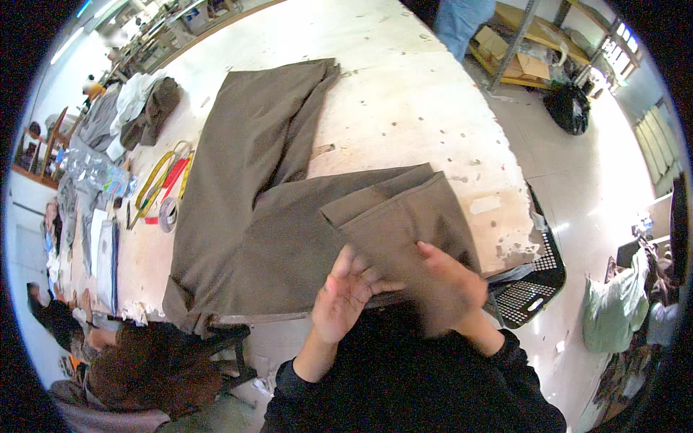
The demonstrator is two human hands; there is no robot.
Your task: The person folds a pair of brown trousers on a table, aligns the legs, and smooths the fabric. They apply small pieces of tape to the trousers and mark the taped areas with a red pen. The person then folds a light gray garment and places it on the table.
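Brown-grey trousers (238,216) lie bent across the pale worktable (390,108), one leg stretching to the far side and the other towards the right. At the near right, a hemmed leg end (400,211) is turned up. My left hand (349,289) is palm up with its fingers apart, just over the cloth's near edge, holding nothing. My right hand (455,281), partly blurred, has its thumb on top of the fabric by the leg end and grips it; its fingers are largely hidden.
On the left lie a yellow tape measure (154,176), a tape roll (169,214), plastic bottles (103,170) and piled garments (151,108). A co-worker (146,368) sits at the near left. A black perforated basket (533,292) stands by the right edge; a person's jeans (463,24) show beyond.
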